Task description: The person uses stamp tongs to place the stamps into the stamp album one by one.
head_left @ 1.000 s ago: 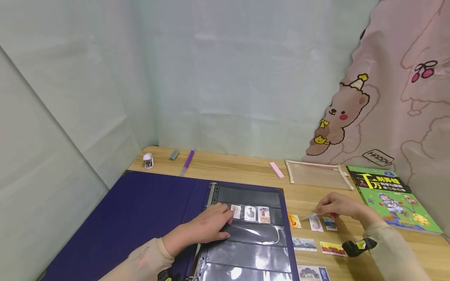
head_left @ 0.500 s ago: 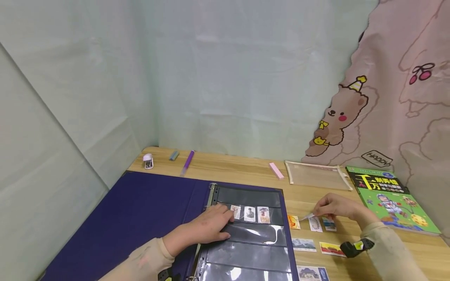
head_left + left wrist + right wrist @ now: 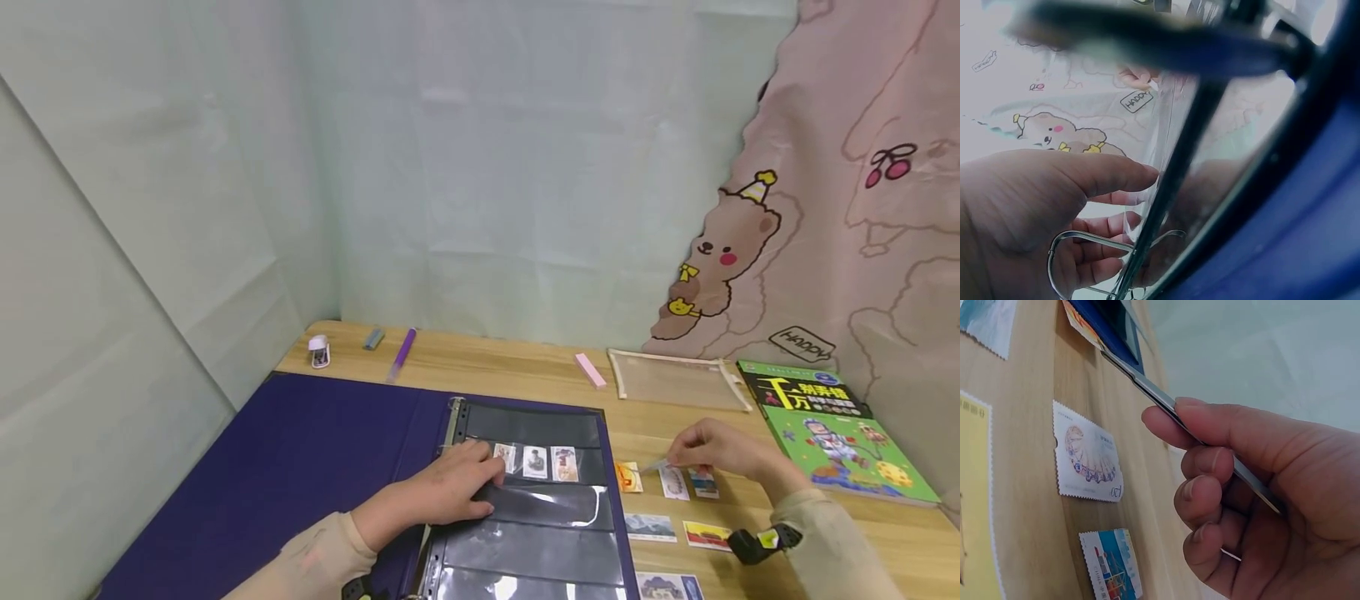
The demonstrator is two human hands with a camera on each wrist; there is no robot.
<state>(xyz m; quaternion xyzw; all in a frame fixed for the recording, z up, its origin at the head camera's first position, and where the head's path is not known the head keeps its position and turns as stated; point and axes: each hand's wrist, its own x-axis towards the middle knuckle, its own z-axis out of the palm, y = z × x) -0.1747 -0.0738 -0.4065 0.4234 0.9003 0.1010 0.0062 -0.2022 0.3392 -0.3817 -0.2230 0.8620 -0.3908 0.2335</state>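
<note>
My right hand (image 3: pixel 716 454) pinches a pair of metal tweezers (image 3: pixel 1147 389) between thumb and fingers. Their tips meet the edge of an orange-and-yellow stamp (image 3: pixel 628 477), which lies on the table beside the album. My left hand (image 3: pixel 450 486) rests on the black pocket page (image 3: pixel 532 546) of an open stamp album, near its ring binding, with fingers loosely bent. Just past those fingertips, several stamps (image 3: pixel 535 462) sit in the second pocket row; the hand partly covers the leftmost visible one. A shell-patterned stamp (image 3: pixel 1088 456) and a blue stamp (image 3: pixel 1113 565) lie below the tweezers.
More stamps lie on the table, including a mountain one (image 3: pixel 649 527) and a yellow-red one (image 3: pixel 707 535). Behind are a mesh pouch (image 3: pixel 678 382), a pink bar (image 3: pixel 590 370), a purple pen (image 3: pixel 403 352) and a small white stapler-like item (image 3: pixel 318 351). A green book (image 3: pixel 847 450) lies right.
My right hand has shifted slightly left, bringing the tweezer tips to the orange stamp's edge. My left hand has stayed on the page. The head view has tilted up a little.
</note>
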